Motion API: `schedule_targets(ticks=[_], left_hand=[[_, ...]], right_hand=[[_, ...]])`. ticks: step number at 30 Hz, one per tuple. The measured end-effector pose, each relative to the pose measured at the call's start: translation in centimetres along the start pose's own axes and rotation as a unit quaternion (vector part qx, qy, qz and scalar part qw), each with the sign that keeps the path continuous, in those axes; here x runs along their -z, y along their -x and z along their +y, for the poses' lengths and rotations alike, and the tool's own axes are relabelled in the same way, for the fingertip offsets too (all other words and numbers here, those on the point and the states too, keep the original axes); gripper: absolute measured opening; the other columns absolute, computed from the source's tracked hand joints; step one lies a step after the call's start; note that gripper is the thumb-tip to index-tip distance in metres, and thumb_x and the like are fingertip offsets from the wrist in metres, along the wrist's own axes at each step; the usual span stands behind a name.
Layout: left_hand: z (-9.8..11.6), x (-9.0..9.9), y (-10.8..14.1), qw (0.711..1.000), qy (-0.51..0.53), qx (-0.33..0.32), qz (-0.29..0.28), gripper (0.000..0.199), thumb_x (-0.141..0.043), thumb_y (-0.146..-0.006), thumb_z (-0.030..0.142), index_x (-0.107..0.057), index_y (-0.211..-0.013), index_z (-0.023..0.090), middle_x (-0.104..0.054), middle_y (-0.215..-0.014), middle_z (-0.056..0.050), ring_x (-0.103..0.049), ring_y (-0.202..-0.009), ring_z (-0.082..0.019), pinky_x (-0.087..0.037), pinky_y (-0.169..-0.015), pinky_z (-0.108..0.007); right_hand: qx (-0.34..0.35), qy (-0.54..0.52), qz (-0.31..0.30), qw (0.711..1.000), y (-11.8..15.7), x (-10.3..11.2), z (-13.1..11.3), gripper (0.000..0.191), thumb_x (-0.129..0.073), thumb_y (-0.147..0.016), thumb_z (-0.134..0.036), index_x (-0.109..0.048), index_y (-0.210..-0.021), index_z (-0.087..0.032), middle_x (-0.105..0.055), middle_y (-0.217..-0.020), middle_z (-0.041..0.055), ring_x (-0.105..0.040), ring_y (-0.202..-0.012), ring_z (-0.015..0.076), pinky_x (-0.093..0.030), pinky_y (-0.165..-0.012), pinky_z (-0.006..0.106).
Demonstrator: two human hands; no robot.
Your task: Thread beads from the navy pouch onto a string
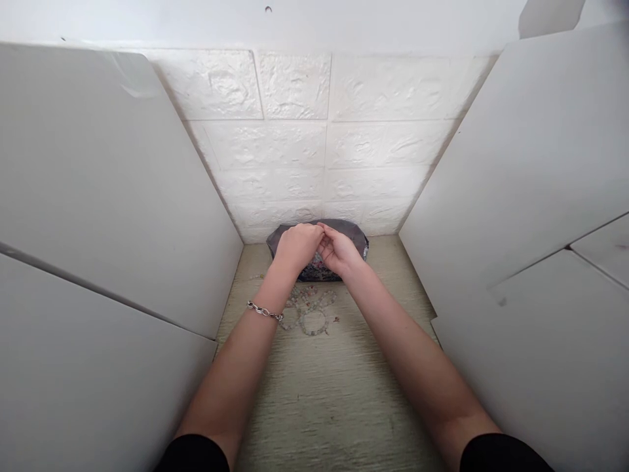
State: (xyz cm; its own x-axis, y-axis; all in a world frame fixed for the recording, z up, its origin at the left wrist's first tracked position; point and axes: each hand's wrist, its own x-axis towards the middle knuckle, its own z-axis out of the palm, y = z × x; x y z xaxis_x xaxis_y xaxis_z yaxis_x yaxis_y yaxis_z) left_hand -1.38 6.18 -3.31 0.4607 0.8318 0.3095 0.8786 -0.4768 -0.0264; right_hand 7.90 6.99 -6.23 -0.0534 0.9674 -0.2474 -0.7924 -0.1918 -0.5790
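My left hand (299, 248) and my right hand (339, 249) meet over a dark grey bag (354, 231). The left one is closed, its back turned up and its fingertips hidden. The right one has its fingers curled and pressed together against the left. Whatever lies between the fingers is too small or too covered to make out. Beneath them the bag shows a dark, speckled front, with glossy contents or pattern that I cannot tell apart. Several beaded bracelets (314, 322) lie just in front of the bag, partly behind my left wrist.
A greenish wood-grain surface (334, 400) runs towards me. White panels stand on the left (122, 196) and right (511, 170). A white brick-patterned wall (324, 144) closes off the back, right behind the bag. A silver chain bracelet (265, 311) circles my left wrist.
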Motion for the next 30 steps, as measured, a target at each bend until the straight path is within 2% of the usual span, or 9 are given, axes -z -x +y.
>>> schedule_targets(ticks=[5,11,16,18,22,25,30], left_hand=[[-0.6,-0.2,-0.1,1.000,0.020,-0.016,0.011,0.036,-0.029,-0.083,0.029,-0.061,-0.085,0.015,-0.062,-0.079,-0.010,-0.056,-0.072,-0.019,-0.041,-0.063,-0.029],[-1.3,-0.4,-0.1,0.999,0.044,-0.002,0.017,0.032,-0.033,-0.082,0.029,-0.061,-0.088,0.016,-0.062,-0.082,-0.009,-0.055,-0.074,-0.018,-0.039,-0.065,-0.028],[-1.8,-0.1,-0.1,0.998,0.049,0.015,0.038,0.031,-0.033,-0.082,0.030,-0.061,-0.081,0.016,-0.062,-0.079,-0.009,-0.055,-0.073,-0.017,-0.038,-0.064,-0.027],[-1.9,-0.1,-0.1,0.997,0.054,0.019,0.051,0.031,-0.033,-0.082,0.031,-0.061,-0.081,0.017,-0.062,-0.079,-0.008,-0.055,-0.072,-0.017,-0.037,-0.063,-0.027],[-2.1,-0.2,-0.1,0.995,0.064,0.022,0.067,0.032,-0.034,-0.082,0.033,-0.062,-0.082,0.018,-0.062,-0.079,-0.008,-0.055,-0.072,-0.018,-0.037,-0.062,-0.027],[-2.1,-0.1,-0.1,0.994,0.078,0.023,0.070,0.033,-0.034,-0.082,0.034,-0.062,-0.084,0.018,-0.063,-0.081,-0.007,-0.055,-0.073,-0.018,-0.037,-0.062,-0.028],[-2.1,0.1,-0.1,0.994,0.082,0.024,0.065,0.033,-0.035,-0.082,0.034,-0.063,-0.086,0.019,-0.063,-0.081,-0.008,-0.056,-0.073,-0.018,-0.037,-0.062,-0.028]], right_hand=[[-0.016,-0.023,-0.016,0.999,0.0,0.1,0.0,0.019,-0.035,-0.079,-0.005,-0.050,-0.071,-0.013,-0.054,-0.056,-0.0006,-0.052,-0.051,0.0055,-0.044,-0.051,0.013],[-0.006,-0.045,0.032,0.998,0.0,0.1,-0.5,0.019,-0.031,-0.080,-0.004,-0.045,-0.071,-0.013,-0.056,-0.059,0.0046,-0.057,-0.059,0.0090,-0.049,-0.060,0.018],[-0.009,-0.029,0.038,0.999,-0.2,0.3,-0.9,0.013,-0.040,-0.078,-0.007,-0.047,-0.069,-0.013,-0.056,-0.061,0.0037,-0.056,-0.060,0.0091,-0.049,-0.060,0.019],[-0.012,-0.011,0.038,0.999,-0.2,0.3,-0.9,0.012,-0.044,-0.076,-0.008,-0.048,-0.066,-0.013,-0.051,-0.053,-0.0002,-0.051,-0.051,0.0065,-0.047,-0.052,0.016],[-0.014,0.040,0.019,0.999,0.1,0.2,-0.8,0.007,-0.052,-0.071,-0.011,-0.050,-0.065,-0.014,-0.039,-0.043,-0.0062,-0.034,-0.037,0.0028,-0.030,-0.035,0.013],[-0.010,0.071,-0.003,0.997,0.4,0.0,-0.6,0.009,-0.059,-0.067,-0.019,-0.051,-0.064,-0.015,-0.038,-0.044,-0.0066,-0.032,-0.038,0.0032,-0.027,-0.035,0.015],[0.025,0.142,0.004,0.989,0.8,-0.1,-0.7,0.019,-0.065,-0.057,-0.026,-0.049,-0.060,-0.015,-0.035,-0.044,-0.0070,-0.030,-0.039,0.0042,-0.025,-0.038,0.018]])
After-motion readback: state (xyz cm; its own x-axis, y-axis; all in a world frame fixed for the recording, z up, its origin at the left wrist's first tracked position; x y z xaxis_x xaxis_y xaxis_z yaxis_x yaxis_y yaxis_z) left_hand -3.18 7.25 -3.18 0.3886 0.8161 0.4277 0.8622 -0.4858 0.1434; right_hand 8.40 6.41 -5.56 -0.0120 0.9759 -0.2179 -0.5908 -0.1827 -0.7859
